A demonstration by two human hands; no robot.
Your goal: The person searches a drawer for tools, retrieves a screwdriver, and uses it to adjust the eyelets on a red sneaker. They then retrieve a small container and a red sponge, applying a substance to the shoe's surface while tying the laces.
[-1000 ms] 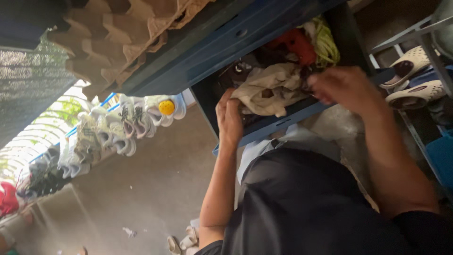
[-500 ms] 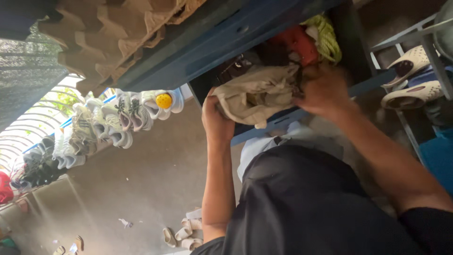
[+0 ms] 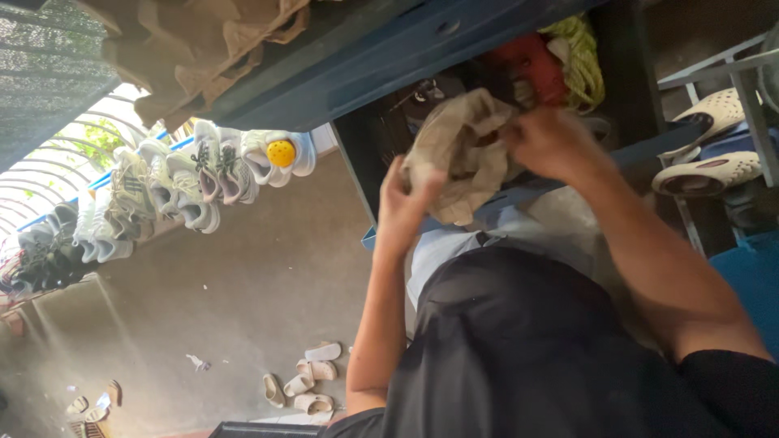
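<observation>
Along the far left, a row of pale sneakers (image 3: pixel 174 191) stands side by side on a ledge, and 1 of them carries a round yellow ball (image 3: pixel 281 152) in its opening. Near the bottom left, several loose sandals (image 3: pixel 304 381) lie scattered on the bare concrete floor (image 3: pixel 243 276). Above them hangs a crumpled brown sheet of cardboard (image 3: pixel 195 49), draped over the edge of a dark blue drawer unit (image 3: pixel 357 61).

Moving right, my left hand (image 3: pixel 406 207) rises in front of the open drawer, its fingers clenched on the lower left edge of a beige crumpled cloth (image 3: pixel 466 150). That cloth is lifted just in front of the drawer mouth, bunched between both hands and touching each. My right hand (image 3: pixel 552 144) grips its upper right side, fingers curled tight into the fabric.

Behind the cloth, inside the drawer, I can see a red item (image 3: pixel 527 61) and a yellow-green bundle (image 3: pixel 578 57) beside it, though their exact kind is too unclear to tell.

At the far right, 2 cream clogs (image 3: pixel 714 142) rest on a metal rack (image 3: pixel 751 81), 1 above the other.
</observation>
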